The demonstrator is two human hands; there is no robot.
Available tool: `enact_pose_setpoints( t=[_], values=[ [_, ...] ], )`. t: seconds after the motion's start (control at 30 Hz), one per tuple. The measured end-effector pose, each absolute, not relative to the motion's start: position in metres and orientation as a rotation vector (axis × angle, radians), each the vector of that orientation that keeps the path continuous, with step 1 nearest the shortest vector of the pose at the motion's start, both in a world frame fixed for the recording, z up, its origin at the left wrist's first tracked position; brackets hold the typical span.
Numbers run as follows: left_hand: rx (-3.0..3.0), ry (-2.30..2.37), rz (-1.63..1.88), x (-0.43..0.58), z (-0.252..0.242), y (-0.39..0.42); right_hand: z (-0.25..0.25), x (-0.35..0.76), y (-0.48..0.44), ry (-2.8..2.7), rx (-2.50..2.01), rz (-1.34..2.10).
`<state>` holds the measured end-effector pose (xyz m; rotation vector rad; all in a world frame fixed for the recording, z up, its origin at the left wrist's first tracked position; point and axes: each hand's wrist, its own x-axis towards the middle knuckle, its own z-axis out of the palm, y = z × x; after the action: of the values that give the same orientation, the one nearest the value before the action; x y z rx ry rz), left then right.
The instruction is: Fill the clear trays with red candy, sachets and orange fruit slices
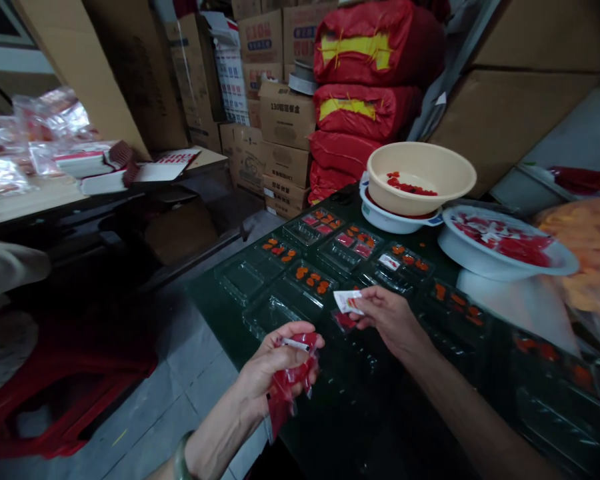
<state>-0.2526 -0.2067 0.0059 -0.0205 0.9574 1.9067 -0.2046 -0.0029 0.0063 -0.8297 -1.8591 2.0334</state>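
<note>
My left hand (265, 367) is closed around a bunch of red sachets (281, 393) with clear and white parts, several of which hang below the palm. Between thumb and fingers, my right hand (387, 319) pinches a small white sachet (347, 302) with red print. Just under it lies a red sachet (345, 321), partly hidden. Clear plastic trays (240, 277) stand in rows on the dark green table. Orange-red pieces (313, 280) sit in the far compartments of several trays, and some trays hold red or white sachets too.
At the back right, a cream basin (423, 170) with red pieces rests on a white basin (397, 219). A white bowl of sachets (510, 250) stands beside them. Red wrapped bales (365, 110) and cardboard boxes (286, 117) are stacked behind. A red stool (100, 393) is at left.
</note>
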Motion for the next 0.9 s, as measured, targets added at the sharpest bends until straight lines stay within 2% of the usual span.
enact_pose_setpoints(
  t=[0.17,0.37,0.43,0.5,0.63,0.77,0.9],
  values=[
    [-0.102,1.048,2.053,-0.267,0.012,-0.224,-0.008,-0.248,-0.037,-2.124,-0.713,1.664],
    [-0.187,1.054,2.213,-0.282,0.013,-0.226,-0.021,-0.252,-0.057,-2.710,-0.551,0.630],
    [-0.220,0.998,2.268,-0.287,0.011,-0.223,-0.015,-0.247,-0.061,-2.753,-0.404,0.442],
    [-0.257,0.927,2.317,-0.292,0.010,-0.220,-0.004,-0.236,-0.068,-2.663,-0.253,0.549],
    [-0.311,0.797,2.394,-0.296,0.012,-0.211,0.015,-0.206,-0.099,-2.478,-0.094,1.009],
    [-0.331,0.671,2.420,-0.292,0.018,-0.200,0.012,-0.193,-0.130,-2.459,-0.028,1.198],
    [-0.322,0.548,2.442,-0.291,0.022,-0.192,0.002,-0.200,-0.123,-2.379,0.023,1.375]
  ],
)
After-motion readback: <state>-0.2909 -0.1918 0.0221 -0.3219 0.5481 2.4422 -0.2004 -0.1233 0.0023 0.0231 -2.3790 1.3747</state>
